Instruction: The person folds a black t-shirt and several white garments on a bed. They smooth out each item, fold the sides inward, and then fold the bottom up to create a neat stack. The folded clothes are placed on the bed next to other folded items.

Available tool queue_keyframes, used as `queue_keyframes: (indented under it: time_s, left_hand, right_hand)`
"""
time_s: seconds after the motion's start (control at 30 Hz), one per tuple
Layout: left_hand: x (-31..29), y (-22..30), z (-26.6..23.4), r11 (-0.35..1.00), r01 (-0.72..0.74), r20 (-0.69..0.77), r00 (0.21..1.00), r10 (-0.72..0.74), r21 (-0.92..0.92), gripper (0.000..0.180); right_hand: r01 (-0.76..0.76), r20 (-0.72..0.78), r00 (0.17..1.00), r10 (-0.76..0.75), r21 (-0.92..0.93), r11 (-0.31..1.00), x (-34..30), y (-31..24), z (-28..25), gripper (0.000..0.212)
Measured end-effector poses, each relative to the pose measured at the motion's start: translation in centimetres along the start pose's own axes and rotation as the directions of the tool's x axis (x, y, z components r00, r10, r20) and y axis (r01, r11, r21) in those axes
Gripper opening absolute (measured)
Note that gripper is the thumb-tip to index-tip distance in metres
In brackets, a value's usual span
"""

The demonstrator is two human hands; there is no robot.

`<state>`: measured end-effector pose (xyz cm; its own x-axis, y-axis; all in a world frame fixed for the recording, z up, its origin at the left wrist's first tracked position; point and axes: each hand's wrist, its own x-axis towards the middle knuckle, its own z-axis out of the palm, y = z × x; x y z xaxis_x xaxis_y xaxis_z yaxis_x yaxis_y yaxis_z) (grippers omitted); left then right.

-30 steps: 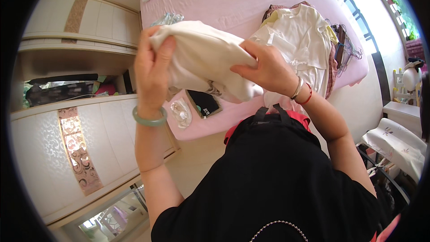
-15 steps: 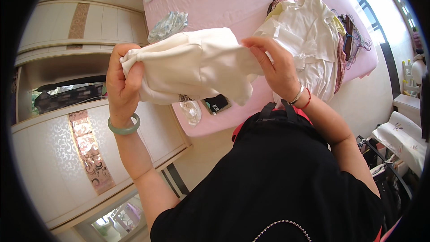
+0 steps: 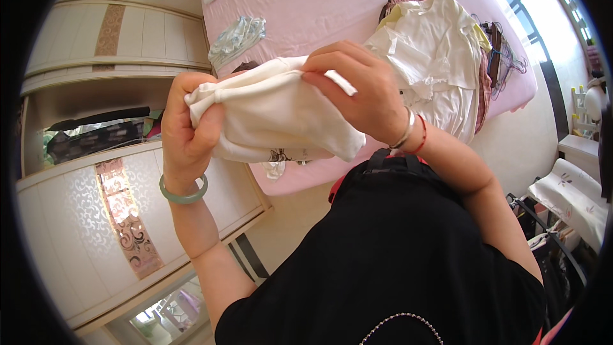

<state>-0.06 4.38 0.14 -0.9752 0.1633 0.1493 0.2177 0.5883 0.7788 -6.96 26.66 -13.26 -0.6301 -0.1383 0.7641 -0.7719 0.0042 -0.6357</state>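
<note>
Holding a white garment (image 3: 274,112) up between them, the left hand (image 3: 185,121) and right hand (image 3: 367,89) stood in front of the wearer's black top (image 3: 383,236), with the cloth raised over the near-left part of a pink-covered bed (image 3: 306,0). Handling it well seemed to call for a firm pinch on the bunched end at the left, while the right fingers evened the upper edge, so that the layers lay flat and the loose lower part hung without twisting. A light, level pull would probably have smoothed creases better than a hard tug. The left fingers were closed around the gathered end, thumb pressed across its front; that forearm rose steeply from below, a green bangle (image 3: 184,193) at the wrist. The right fingers curled over the top edge and appeared to pinch it against the thumb, the elbow bent and the forearm slanting in from the lower right.
</note>
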Motion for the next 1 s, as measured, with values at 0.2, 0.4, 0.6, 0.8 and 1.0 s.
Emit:
queue_keyframes:
  time_s: [0.2, 0.4, 0.6, 0.8, 1.0]
  left_hand:
    - [-0.6, -0.5, -0.9, 1.000, -0.017, 0.085, 0.996, 0.018, -0.013, 0.019]
    - [-0.3, 0.8, -0.5, 0.987, -0.033, 0.233, 0.970, 0.069, -0.155, 0.020]
    - [-0.2, 1.1, 0.5, 0.980, 0.019, 0.298, 0.954, 0.042, -0.197, 0.020]
    - [0.9, 0.1, -0.7, 1.000, 0.004, 0.080, 0.997, -0.006, 0.024, 0.013]
    - [0.7, -3.1, 0.5, 0.990, -0.129, -0.186, 0.973, 0.136, 0.049, 0.021]
  right_hand:
    - [-0.162, 0.049, 0.986, 0.160, 0.043, 0.986, -1.5, -1.6, -0.7, 0.021]
    - [-0.187, 0.320, 0.933, 0.163, 0.046, 0.981, -0.7, -1.2, -2.4, 0.045]
    - [-0.323, 0.460, 0.869, 0.181, 0.251, 0.912, 0.1, 1.0, -2.3, 0.040]
    - [-0.154, 0.309, 0.943, 0.124, 0.075, 0.985, 1.6, 3.1, -3.3, 0.021]
    - [-0.031, 0.232, 0.969, 0.085, -0.228, 0.973, 2.2, 2.4, -3.2, 0.011]
